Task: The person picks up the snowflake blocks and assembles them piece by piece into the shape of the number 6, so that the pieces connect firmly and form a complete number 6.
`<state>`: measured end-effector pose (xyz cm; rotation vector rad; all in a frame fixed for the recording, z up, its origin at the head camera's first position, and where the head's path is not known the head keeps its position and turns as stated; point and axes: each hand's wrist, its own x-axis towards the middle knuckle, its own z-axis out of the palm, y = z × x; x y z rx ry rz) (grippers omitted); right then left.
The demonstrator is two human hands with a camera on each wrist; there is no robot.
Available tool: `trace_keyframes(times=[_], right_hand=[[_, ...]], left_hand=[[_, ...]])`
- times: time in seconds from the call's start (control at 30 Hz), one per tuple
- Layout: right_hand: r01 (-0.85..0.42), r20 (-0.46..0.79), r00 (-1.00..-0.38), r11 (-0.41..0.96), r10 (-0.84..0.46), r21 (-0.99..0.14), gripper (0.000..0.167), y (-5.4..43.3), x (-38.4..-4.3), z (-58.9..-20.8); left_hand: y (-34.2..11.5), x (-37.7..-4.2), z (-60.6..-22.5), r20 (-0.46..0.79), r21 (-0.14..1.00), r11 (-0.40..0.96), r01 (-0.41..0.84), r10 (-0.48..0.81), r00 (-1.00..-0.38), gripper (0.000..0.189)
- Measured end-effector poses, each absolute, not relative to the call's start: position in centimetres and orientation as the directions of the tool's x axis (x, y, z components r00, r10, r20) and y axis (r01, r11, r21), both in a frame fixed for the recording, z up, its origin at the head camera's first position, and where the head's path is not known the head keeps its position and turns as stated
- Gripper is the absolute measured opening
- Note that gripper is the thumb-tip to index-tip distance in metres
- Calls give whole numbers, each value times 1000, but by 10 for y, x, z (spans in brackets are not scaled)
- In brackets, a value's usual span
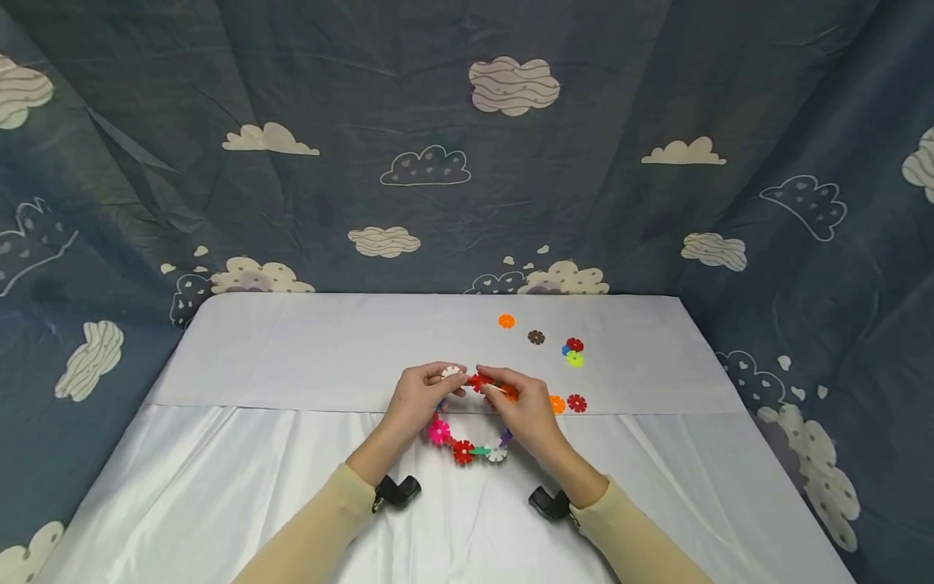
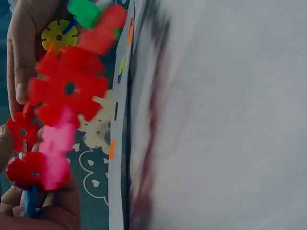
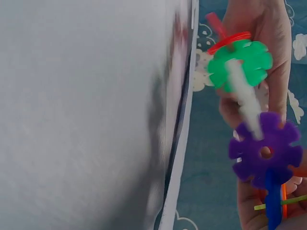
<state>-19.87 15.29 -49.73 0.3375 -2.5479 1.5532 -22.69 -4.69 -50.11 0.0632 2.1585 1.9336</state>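
A chain of slotted, flower-shaped plastic discs hangs in a curve between both hands. Its lower part shows a pink disc, a red disc and a white disc. My left hand pinches the chain's left end near a white disc. On the other side, my right hand pinches it near a red disc. The two ends meet or nearly meet; the fingers hide the exact contact. A large red disc shows in the left wrist view, and a purple disc in the right wrist view.
Loose discs lie on the white table beyond and right of my hands: an orange disc, a brown disc, a yellow-green disc beside red and blue ones, and another red disc. A cloud-patterned cloth hangs behind.
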Motion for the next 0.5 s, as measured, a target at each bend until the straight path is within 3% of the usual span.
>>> trace_keyframes(times=[0.33, 0.5], right_hand=[[-211, 180, -977, 429, -111, -878, 33, 154, -201, -496], [-194, 177, -981, 426, -79, -884, 30, 151, -200, -494]], left_hand=[[-44, -226, -500, -152, 988, 28, -150, 240, -959, 35], [-38, -227, -504, -172, 974, -107, -198, 218, -961, 31]])
